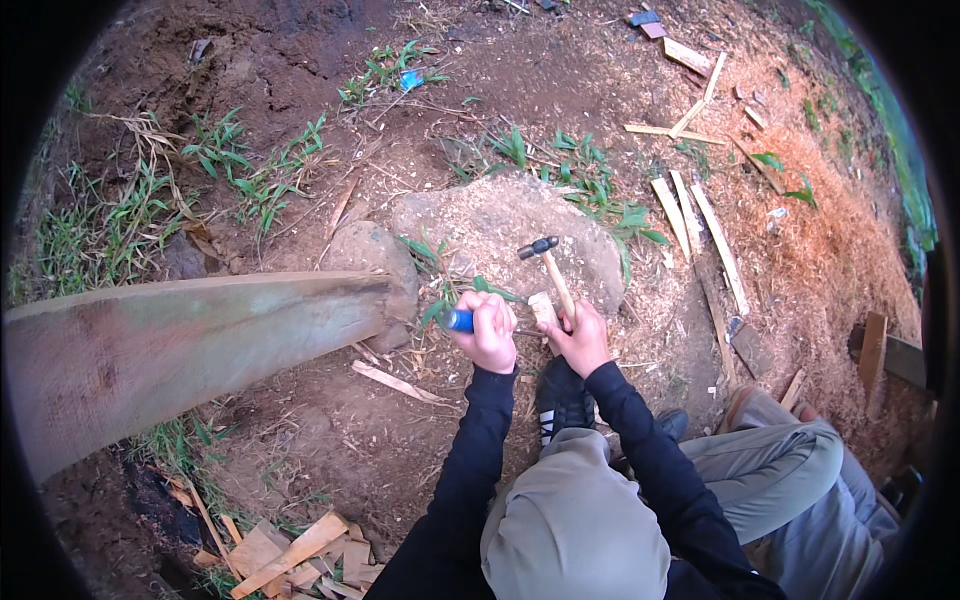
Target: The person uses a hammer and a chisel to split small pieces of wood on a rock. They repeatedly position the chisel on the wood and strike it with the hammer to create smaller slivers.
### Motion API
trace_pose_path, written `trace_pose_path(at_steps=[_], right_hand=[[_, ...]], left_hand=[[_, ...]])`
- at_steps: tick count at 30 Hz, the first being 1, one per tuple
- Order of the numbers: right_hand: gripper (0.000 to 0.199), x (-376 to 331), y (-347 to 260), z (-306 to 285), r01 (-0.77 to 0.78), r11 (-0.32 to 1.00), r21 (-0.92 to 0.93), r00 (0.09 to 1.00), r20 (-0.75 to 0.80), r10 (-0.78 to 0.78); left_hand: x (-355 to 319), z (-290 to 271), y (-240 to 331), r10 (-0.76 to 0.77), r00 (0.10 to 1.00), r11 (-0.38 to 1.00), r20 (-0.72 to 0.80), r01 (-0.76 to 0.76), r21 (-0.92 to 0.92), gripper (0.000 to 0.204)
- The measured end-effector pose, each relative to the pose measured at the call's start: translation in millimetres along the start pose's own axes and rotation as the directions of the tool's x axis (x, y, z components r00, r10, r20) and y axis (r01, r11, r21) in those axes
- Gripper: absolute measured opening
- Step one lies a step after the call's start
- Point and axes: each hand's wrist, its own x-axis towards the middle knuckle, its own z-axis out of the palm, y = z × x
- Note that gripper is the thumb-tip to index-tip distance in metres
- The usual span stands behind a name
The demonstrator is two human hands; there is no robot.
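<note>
My left hand [487, 330] is closed around a tool with a blue handle [459, 320]. Its thin dark shaft [527, 333] points right, toward a small pale wood block [542, 309]. Whether the tip touches the block is hidden by my fingers. My right hand [582, 340] grips a hammer by its wooden handle [557, 282], with the dark metal head [538, 247] up and away from me. The same hand pinches the block between its fingers, beside the hammer handle. Both hands are close together, above my black shoe [562, 400].
A large curved timber [200, 345] juts in from the left, ending near my left hand. Flat rocks [510, 220] lie beyond my hands. Wood strips [715, 240] and shavings cover the right side; offcuts [300, 555] are piled lower left. Grey-trousered legs [770, 470] are at right.
</note>
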Motion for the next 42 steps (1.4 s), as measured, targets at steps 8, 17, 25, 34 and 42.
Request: trace_pose_path(at_steps=[8,17,25,34,42], right_hand=[[0.041,31.0,-10.2,-7.9,0.077,0.994,-0.080,0.996,0.043,-0.074],[0.040,90.0,-74.5,-74.7,-0.213,0.673,0.709,0.976,0.185,0.114],[0.046,83.2,-85.1,-102.2,-0.160,0.551,0.819,0.982,0.078,0.170],[0.042,83.1,-79.8,-103.6,-0.132,0.448,0.885,0.975,0.035,0.218],[0.037,78.1,-71.6,-109.7,-0.149,0.366,0.919,0.975,0.075,0.210]], left_hand=[[17.1,22.7,62.1,0.195,0.979,0.981,0.059,-0.193,-0.037,0.030],[26.4,28.9,55.1,0.087,0.909,0.430,0.408,-0.404,0.808,0.012],[16.9,72.0,42.5,0.057,0.834,0.295,0.548,-0.539,0.789,0.030],[31.4,72.7,25.4,0.078,0.827,0.368,0.557,-0.543,0.755,0.022],[21.5,70.5,15.4,0.094,0.971,0.612,0.221,-0.231,0.756,0.013]])
